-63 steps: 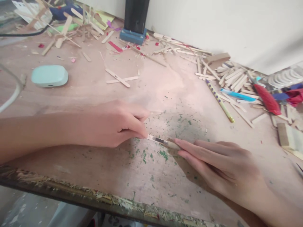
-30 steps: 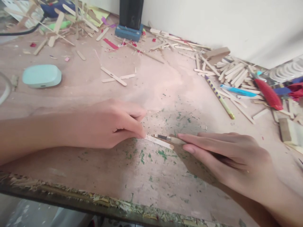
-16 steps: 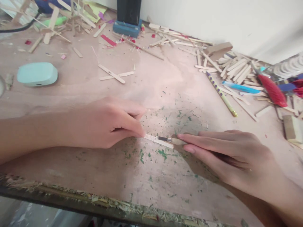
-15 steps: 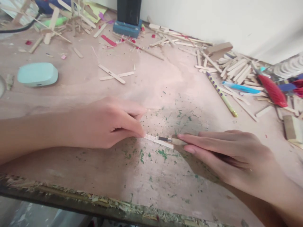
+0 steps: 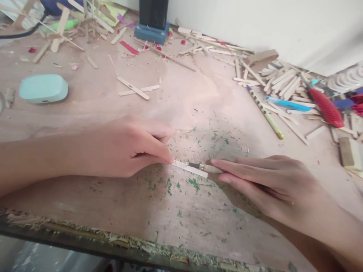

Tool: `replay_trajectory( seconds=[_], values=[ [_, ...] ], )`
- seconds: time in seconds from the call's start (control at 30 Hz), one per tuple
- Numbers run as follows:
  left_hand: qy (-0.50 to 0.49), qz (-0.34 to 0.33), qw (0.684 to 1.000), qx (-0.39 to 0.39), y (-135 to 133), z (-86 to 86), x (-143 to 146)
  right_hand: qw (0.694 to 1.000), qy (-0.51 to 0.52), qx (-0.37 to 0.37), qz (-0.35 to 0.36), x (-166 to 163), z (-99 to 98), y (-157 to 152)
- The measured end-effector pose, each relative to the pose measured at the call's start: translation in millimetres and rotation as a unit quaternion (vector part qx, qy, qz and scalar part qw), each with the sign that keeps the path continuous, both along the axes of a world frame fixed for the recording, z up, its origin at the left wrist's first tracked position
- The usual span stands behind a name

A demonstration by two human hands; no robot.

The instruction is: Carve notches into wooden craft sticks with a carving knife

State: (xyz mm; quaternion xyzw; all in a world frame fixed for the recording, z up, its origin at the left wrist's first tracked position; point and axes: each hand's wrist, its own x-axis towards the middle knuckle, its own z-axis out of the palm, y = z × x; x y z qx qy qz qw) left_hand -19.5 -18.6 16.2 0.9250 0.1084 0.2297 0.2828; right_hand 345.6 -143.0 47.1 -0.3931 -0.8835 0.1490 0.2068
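Left hand (image 5: 127, 149) curled, thumb and fingertip pressed down on the near end of a flat wooden stick (image 5: 189, 168) lying on the worktop (image 5: 181, 102), just in front of the chest. Right hand (image 5: 269, 185) closed around a small craft knife (image 5: 202, 166), index finger extended along the handle, blade laid lengthwise on the stick's upper face, tip toward the left hand.

For a clean cut, by judgement: firm downward pressure on the pinned end to stop the stick sliding; blade kept shallow and in line with the grain; several light passes rather than one forced stroke; holding fingertips well clear of the blade's line, since the edge points toward them.

Count: one stick under the blade; one knife; two loose sticks crossed (image 5: 136, 89) farther back at centre; one pale green case (image 5: 43, 88) far left; one dotted pencil (image 5: 263, 112) right of centre; one blue pen (image 5: 287, 104) beside it; one red-handled tool (image 5: 325, 107) at the right edge; one dark upright object on a blue base (image 5: 152, 33) against the wall. Stick heaps (image 5: 279, 85) at right and rear left too tangled to count. Green flecks scattered about the cutting spot, uncountable.
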Motion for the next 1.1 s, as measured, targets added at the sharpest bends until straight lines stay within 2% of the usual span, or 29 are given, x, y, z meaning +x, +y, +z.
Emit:
replay_trajectory(
  seconds=[0.33,1.1],
  values=[
    [-0.009,-0.010,1.000,0.009,0.0,2.3,4.0,1.000,-0.015,0.024,0.003,0.8,-2.0,-0.4],
    [-0.002,-0.014,1.000,0.002,-0.3,-1.2,2.8,1.000,0.017,-0.001,0.010,-5.4,-1.0,1.5]
  ],
)
